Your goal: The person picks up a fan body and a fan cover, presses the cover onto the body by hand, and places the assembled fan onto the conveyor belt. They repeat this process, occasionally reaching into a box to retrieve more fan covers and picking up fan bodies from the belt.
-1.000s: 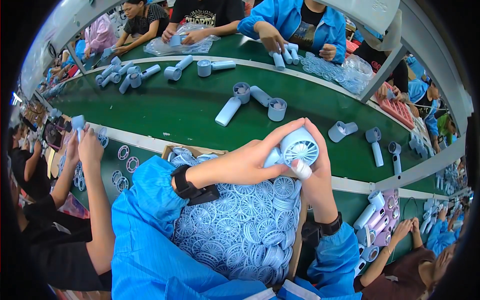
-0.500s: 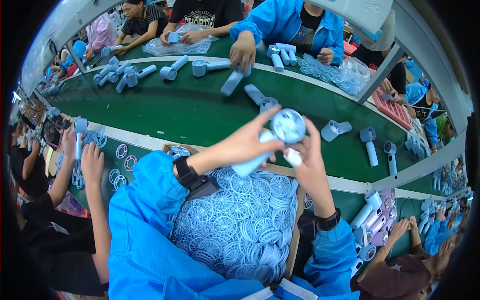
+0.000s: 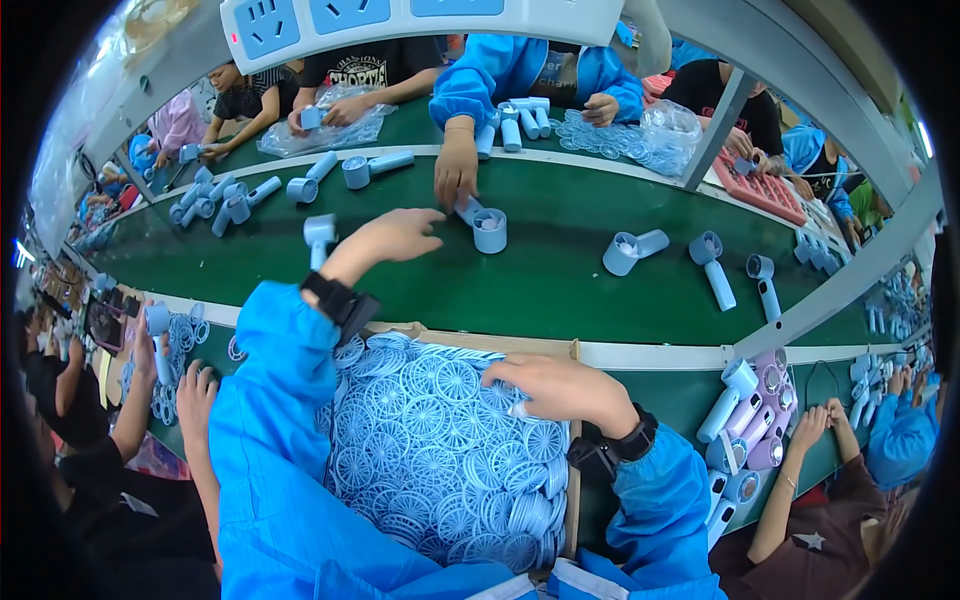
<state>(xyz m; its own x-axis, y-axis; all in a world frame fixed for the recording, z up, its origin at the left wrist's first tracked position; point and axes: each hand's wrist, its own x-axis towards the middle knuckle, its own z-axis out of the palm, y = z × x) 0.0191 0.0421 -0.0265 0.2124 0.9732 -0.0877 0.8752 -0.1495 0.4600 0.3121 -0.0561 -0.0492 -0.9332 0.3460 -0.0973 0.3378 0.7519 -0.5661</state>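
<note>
Left hand (image 3: pixel 398 238) above belt (image 3: pixel 400 300), fingers (image 3: pixel 426 216) parted, empty; right hand (image 3: pixel 562 387) on grilles (image 3: pixel 440 440), fingers curled, grip unclear.

The scene is brightly and fairly evenly lit, with a cool cast and only soft shadows on the green conveyor belt (image 3: pixel 560 290). Bright white lights glare at the right rim (image 3: pixel 925 140) and, smaller, at the left (image 3: pixel 24 250). Highlights glint on the clear plastic bag (image 3: pixel 672 133). The blue fan grilles (image 3: pixel 440 455) look crisp, while the far background turns soft and small. Fisheye distortion bows the belt's edges and the power strip (image 3: pixel 420 25); the corners fall to black, and the black shirt (image 3: pixel 130 515) loses detail in shade.
</note>
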